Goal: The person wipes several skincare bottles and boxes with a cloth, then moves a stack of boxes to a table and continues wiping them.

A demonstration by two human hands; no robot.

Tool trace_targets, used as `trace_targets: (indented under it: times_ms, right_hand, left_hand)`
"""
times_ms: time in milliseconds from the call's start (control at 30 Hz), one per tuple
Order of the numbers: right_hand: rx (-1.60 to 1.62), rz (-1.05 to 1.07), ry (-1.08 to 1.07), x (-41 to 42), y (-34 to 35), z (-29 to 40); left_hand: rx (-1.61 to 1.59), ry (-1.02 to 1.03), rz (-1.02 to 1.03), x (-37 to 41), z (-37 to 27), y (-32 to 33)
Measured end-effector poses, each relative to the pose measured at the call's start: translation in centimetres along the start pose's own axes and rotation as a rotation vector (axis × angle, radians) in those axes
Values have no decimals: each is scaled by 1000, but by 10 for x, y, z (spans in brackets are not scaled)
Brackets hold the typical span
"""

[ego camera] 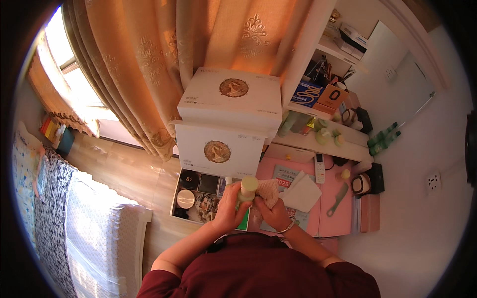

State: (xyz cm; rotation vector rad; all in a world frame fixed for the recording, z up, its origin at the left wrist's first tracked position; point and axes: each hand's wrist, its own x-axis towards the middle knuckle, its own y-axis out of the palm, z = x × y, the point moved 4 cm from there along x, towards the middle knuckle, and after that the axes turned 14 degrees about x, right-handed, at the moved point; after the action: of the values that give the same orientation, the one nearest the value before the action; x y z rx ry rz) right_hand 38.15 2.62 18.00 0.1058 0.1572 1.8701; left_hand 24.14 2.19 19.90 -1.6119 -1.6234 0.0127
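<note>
A pale green bottle with a round cap (249, 186) is gripped upright in my left hand (228, 209). My right hand (275, 215), with a bracelet at the wrist, holds a pink textured cloth (269, 189) against the bottle's right side. Below my left hand is a pulled-out drawer (174, 193) with dark compacts, a round cream-coloured case (185, 199), a patterned jar (204, 203) and hair ties. To the right of my hands, a folded white cloth (303, 193) lies on printed papers on the pink desktop (335, 219).
Two white boxes (229, 100) are stacked behind the drawer, beside a curtain (160, 56). On the desk are a remote control (319, 169), a green comb (338, 199) and a black stand (376, 178). Shelves with bottles and a mirror (406, 89) rise at right. A bed (89, 231) stands left.
</note>
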Motion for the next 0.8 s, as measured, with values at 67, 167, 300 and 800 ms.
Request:
trace_targets:
  times_ms: [67,167,300,800]
  right_hand:
    - [-126,-54,-72,1,-12,1]
    - [-298,-138,-89,8,-30,-1]
    - [-202,-150,95,20,-60,-3]
    - [-619,-518,-229,152,-145,-62]
  left_hand:
    - [-138,-106,70,5,9,19]
    - [-201,-116,117,16,10,46]
    - [-153,-34,180,48,-1,71]
    - [-57,-500,186,95,85,184]
